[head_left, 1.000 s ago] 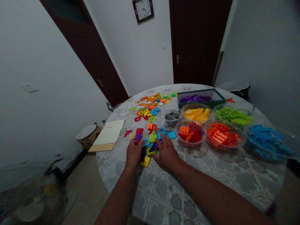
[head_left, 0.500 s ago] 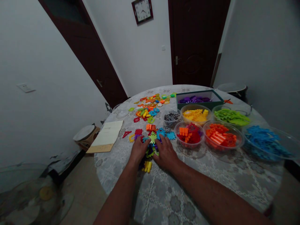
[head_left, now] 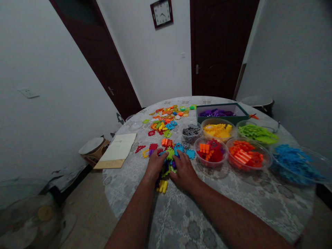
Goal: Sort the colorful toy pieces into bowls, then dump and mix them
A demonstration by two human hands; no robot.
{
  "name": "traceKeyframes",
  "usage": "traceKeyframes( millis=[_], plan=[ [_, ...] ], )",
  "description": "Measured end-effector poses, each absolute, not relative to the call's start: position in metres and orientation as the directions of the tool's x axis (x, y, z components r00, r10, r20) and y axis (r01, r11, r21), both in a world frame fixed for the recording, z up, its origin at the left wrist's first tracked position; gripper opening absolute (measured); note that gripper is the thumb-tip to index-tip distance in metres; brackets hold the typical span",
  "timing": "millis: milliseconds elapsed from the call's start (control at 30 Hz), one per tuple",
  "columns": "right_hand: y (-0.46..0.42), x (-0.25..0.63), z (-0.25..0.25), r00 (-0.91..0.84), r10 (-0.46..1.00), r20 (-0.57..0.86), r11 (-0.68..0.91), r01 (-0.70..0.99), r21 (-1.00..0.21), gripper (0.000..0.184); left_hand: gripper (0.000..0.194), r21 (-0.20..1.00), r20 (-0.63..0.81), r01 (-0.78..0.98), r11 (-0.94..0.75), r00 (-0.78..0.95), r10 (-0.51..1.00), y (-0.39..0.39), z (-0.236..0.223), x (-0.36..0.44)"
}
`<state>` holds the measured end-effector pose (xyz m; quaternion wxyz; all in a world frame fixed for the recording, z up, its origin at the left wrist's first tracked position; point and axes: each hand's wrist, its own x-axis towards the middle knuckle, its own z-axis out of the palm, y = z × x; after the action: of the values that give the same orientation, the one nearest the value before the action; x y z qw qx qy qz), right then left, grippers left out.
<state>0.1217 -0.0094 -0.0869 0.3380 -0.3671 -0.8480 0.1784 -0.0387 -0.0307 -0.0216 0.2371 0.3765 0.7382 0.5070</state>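
Between my two hands is a cluster of interlocking plastic building pieces, with a lime-green piece [head_left: 170, 153] on top and purple and green ones below. My left hand [head_left: 155, 165] grips it from the left, thumb against the green piece. From the right, my right hand [head_left: 183, 171] has its fingers curled round the other side. My hands cover much of the cluster's lower part. Just nearer to me lies a yellow piece [head_left: 162, 186]. Blue pieces [head_left: 178, 147] and an orange piece [head_left: 166, 142] lie beyond my fingers.
To the right stand clear bowls of red [head_left: 211, 162], orange [head_left: 249, 166], yellow [head_left: 219, 138], green [head_left: 258, 133] and blue pieces [head_left: 293, 164]. Behind them is a green-edged box [head_left: 241, 119] of purple pieces. An open notebook [head_left: 118, 148] lies left. Mixed loose pieces [head_left: 166, 117] spread across the far side.
The view has shifted slightly. Both hands stay round the cluster, with only small finger movement; the other pieces and bowls lie as before.
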Motion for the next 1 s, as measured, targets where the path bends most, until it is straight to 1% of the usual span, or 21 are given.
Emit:
traceKeyframes(
  millis=[100, 200, 367, 500, 633, 733, 867, 1000],
  plan=[
    [-0.006, 0.122, -0.087, -0.488, 0.742, 0.460, 0.668, 0.474, -0.573, 0.065, 0.038, 0.950, -0.016, 0.244, 0.195, -0.584, 0.811, -0.031, -0.021, -0.036],
    [-0.002, 0.122, -0.086, -0.474, 0.742, 0.473, 0.666, 0.445, -0.599, 0.060, 0.045, 0.975, -0.047, 0.158, 0.159, -0.549, 0.834, -0.030, -0.019, -0.034],
    [0.007, 0.123, -0.088, -0.405, 0.765, 0.501, 0.641, 0.404, -0.652, 0.049, 0.058, 0.990, -0.134, -0.022, 0.138, -0.431, 0.892, -0.025, -0.017, -0.030],
    [0.012, 0.124, -0.089, -0.363, 0.796, 0.485, 0.603, 0.404, -0.688, 0.046, 0.061, 0.982, -0.146, -0.162, 0.092, -0.361, 0.921, -0.020, -0.022, -0.027],
    [0.015, 0.125, -0.085, -0.340, 0.806, 0.485, 0.590, 0.395, -0.704, 0.046, 0.056, 0.925, -0.164, -0.377, 0.045, -0.289, 0.943, -0.018, -0.026, -0.022],
    [0.017, 0.124, -0.080, -0.317, 0.817, 0.482, 0.575, 0.369, -0.731, 0.041, 0.050, 0.861, -0.153, -0.508, -0.016, -0.290, 0.945, -0.018, -0.029, -0.017],
    [0.017, 0.119, -0.075, -0.265, 0.833, 0.486, 0.551, 0.316, -0.773, 0.034, 0.040, 0.773, -0.147, -0.628, -0.093, -0.319, 0.936, -0.013, -0.030, -0.010],
    [0.018, 0.118, -0.073, -0.206, 0.827, 0.523, 0.562, 0.262, -0.785, 0.027, 0.027, 0.677, -0.206, -0.732, -0.075, -0.285, 0.936, -0.008, -0.030, -0.004]
  ],
)
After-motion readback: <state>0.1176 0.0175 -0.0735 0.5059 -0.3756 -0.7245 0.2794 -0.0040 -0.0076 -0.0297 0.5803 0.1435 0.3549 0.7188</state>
